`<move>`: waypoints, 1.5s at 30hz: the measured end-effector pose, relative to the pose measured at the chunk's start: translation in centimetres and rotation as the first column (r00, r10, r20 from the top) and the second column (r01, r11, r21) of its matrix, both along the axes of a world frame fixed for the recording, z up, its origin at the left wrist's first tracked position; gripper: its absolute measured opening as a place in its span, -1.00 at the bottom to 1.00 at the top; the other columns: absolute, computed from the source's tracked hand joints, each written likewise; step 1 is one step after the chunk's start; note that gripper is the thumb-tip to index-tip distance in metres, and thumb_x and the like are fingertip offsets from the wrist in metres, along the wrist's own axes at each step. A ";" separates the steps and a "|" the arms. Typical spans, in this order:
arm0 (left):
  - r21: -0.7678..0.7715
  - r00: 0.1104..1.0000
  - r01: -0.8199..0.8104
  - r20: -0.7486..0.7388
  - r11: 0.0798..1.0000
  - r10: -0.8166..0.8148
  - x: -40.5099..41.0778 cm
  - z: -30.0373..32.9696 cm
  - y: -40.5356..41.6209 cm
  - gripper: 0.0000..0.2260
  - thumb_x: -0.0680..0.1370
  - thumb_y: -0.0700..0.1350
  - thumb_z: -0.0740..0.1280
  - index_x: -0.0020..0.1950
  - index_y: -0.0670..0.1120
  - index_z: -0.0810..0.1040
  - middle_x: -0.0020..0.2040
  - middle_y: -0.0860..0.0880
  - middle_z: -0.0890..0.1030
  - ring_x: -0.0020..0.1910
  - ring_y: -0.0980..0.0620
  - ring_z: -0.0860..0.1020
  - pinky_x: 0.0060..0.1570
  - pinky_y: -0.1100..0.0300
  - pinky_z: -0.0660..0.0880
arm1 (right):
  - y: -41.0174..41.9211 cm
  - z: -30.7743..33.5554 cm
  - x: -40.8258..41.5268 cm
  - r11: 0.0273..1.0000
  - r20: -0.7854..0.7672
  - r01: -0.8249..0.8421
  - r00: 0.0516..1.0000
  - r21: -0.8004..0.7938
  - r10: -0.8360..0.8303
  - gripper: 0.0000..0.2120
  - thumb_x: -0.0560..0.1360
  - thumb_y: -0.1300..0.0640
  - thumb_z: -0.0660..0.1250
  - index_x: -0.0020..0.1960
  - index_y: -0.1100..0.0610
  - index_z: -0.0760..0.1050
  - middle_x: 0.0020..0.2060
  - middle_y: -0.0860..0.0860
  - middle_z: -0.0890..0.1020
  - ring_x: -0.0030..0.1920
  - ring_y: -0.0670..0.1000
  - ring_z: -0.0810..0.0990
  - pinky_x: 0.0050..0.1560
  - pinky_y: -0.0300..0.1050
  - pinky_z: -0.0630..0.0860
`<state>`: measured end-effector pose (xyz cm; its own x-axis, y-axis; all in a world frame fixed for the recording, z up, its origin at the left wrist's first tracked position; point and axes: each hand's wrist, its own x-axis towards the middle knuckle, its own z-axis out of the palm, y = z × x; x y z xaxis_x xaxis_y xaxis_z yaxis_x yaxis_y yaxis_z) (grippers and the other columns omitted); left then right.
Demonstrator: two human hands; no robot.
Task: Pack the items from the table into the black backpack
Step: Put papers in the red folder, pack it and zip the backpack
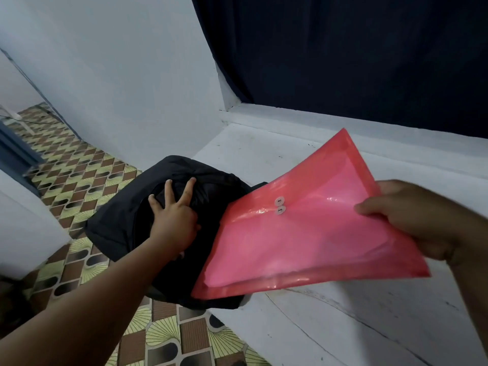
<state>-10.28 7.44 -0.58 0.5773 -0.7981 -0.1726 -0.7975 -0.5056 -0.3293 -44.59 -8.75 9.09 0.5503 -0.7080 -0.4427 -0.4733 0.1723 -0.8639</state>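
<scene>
You have 1 black backpack (pixel 211 207) in front of you, slumped against the left edge of the white table (pixel 330 326) and hanging over the patterned floor (pixel 87 175). Your left hand (pixel 174 217) lies on top of it with the fingers spread; 3 fingertips show against the dark fabric, and your thumb is tucked toward the bag's right side, though you cannot tell whether it grips any cloth.

Your right hand (pixel 420 223) pinches 1 pink plastic envelope (pixel 303 233) by its right edge, thumb on top and fingers underneath. The envelope is lifted off the table and tilted, its lower left corner overlapping the backpack's right side. 2 round white string buttons (pixel 280 206) sit one above the other on its flap.

Behind the table hangs 1 dark curtain (pixel 356 54), beside a pale blue wall (pixel 118 75).
</scene>
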 end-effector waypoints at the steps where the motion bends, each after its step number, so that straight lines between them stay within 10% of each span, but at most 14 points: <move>1: -0.020 1.000 -0.004 -0.014 1.000 0.004 0.2 0.4 0.1 -0.82 0.58 0.12 0.35 0.02 0.09 0.69 0.63 0.04 -0.32 0.56 -0.39 -0.28 0.41 -0.52 -0.03 | -0.6 0.7 0.0 1.000 0.005 0.009 1.000 -0.005 -0.008 -0.83 0.60 0.35 0.21 0.08 0.25 0.55 -0.20 0.26 0.69 -0.40 0.12 0.67 -0.45 -0.10 0.61; 17: -0.124 0.994 0.034 -0.102 0.992 -0.047 1.0 3.1 1.2 -0.85 0.56 0.05 0.40 -0.04 0.02 0.71 0.65 0.06 -0.16 0.57 -0.34 -0.12 0.40 -0.51 0.08 | 0.4 0.5 7.5 0.996 0.080 0.091 0.993 -0.014 -0.090 -0.81 0.59 0.41 0.16 0.06 0.24 0.50 -0.20 0.18 0.60 -0.35 0.08 0.59 -0.56 -0.24 0.48; 26: -0.111 0.994 0.042 -0.098 0.993 -0.053 -0.3 3.9 -0.1 -0.81 0.58 0.04 0.37 0.09 0.00 0.70 0.65 0.03 -0.17 0.57 -0.37 -0.08 0.38 -0.51 0.12 | 9.1 -6.8 12.3 0.978 0.091 0.164 0.984 -0.128 -0.153 -0.75 0.55 0.26 0.14 0.16 0.10 0.50 -0.03 0.09 0.65 -0.03 0.12 0.64 0.11 0.14 0.60; 33: -0.140 0.991 0.042 -0.123 0.989 -0.059 -2.0 4.3 -1.0 -0.81 0.57 0.05 0.37 0.08 0.02 0.70 0.65 0.04 -0.15 0.55 -0.37 -0.06 0.38 -0.51 0.12 | 9.4 -10.5 17.0 0.994 0.111 0.109 0.988 -0.009 -0.108 -0.73 0.40 0.22 0.10 0.02 0.13 0.48 -0.11 0.15 0.63 -0.18 0.04 0.59 -0.17 -0.08 0.55; 45: -0.122 0.991 0.100 -0.071 0.988 -0.109 -3.5 3.5 -1.8 -0.77 0.56 0.03 0.35 0.14 -0.02 0.67 0.65 0.01 -0.15 0.56 -0.38 -0.06 0.36 -0.51 0.14 | 9.3 -17.1 20.1 0.984 0.184 0.033 0.981 0.173 -0.065 -0.72 0.53 0.33 0.18 0.09 0.10 0.58 -0.03 0.13 0.71 0.04 0.18 0.69 0.13 0.20 0.62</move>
<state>-13.79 5.66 2.91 0.4781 -0.8707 -0.1148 -0.8687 -0.4495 -0.2081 -24.51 0.57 -8.05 0.6015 -0.6603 -0.4497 -0.2925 0.3418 -0.8931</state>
